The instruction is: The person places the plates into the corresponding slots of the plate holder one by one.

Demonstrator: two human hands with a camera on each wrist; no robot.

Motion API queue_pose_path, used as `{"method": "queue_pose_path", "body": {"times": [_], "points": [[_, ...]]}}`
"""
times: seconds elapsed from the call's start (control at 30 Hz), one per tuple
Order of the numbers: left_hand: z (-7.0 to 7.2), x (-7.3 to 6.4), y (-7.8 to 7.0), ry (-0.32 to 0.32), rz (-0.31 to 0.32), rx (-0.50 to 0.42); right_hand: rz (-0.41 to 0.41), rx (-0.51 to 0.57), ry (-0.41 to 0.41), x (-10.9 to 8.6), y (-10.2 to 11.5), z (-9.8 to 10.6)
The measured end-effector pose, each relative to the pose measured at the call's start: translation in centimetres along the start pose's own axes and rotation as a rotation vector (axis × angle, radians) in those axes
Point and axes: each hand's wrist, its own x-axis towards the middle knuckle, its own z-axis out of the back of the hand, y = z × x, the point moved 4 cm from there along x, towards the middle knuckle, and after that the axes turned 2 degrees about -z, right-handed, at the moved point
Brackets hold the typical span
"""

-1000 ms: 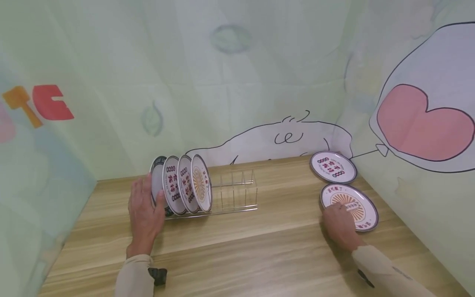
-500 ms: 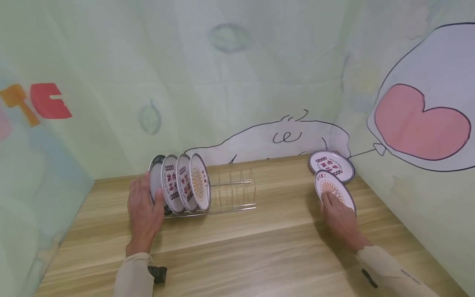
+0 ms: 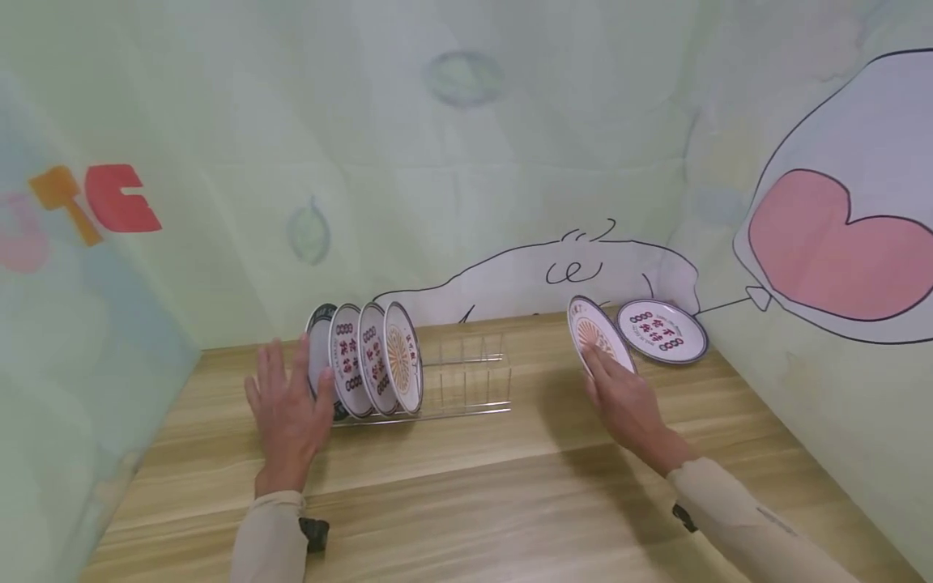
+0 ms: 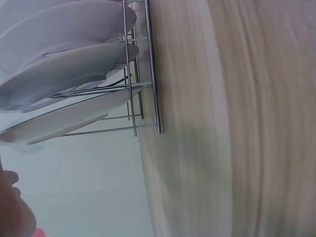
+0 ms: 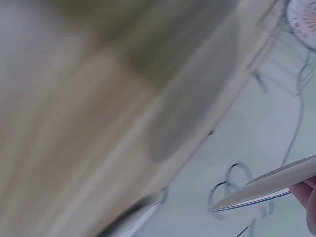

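My right hand (image 3: 625, 398) pinches the near edge of a white plate with an orange sunburst (image 3: 596, 334), tilted and held above the table. In the right wrist view that plate (image 5: 266, 186) shows edge-on beside the fingertips. At the left, my left hand (image 3: 286, 397) has its fingers spread alongside the leftmost plate, a dark-rimmed one (image 3: 321, 356), with the thumb near its edge. Several plates stand upright in the wire dish rack (image 3: 474, 380), the rightmost being a sunburst plate (image 3: 403, 356). The left wrist view shows the rack's wire end (image 4: 157, 98) and the plates' undersides.
One more plate with red characters (image 3: 663, 330) lies flat at the back right, near the wall. Vacant wire slots make up the rack's right half. Printed fabric walls (image 3: 510, 186) enclose the wooden table (image 3: 466, 494) at the back and sides.
My right hand has lifted the sunburst plate off the table at the right and carried it leftward, tilting it steeper. My left hand's fingers have spread a little beside the rack.
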Motion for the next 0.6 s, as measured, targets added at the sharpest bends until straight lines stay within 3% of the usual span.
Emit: {"method": "queue_pose_path", "body": {"times": [0.2,0.37,0.6], "points": [[0.2,0.6,-0.8,0.019,-0.040,0.031,0.030,0.126,-0.080,5.1,4.7,-1.9],[-0.2,1.1,-1.2,0.031,-0.085,-0.004,0.018,0.255,-0.123,9.1,9.1,-3.7],[-0.5,1.3,-1.2,0.006,-0.153,-0.030,-0.067,0.396,-0.142,12.3,13.2,-5.9]]}}
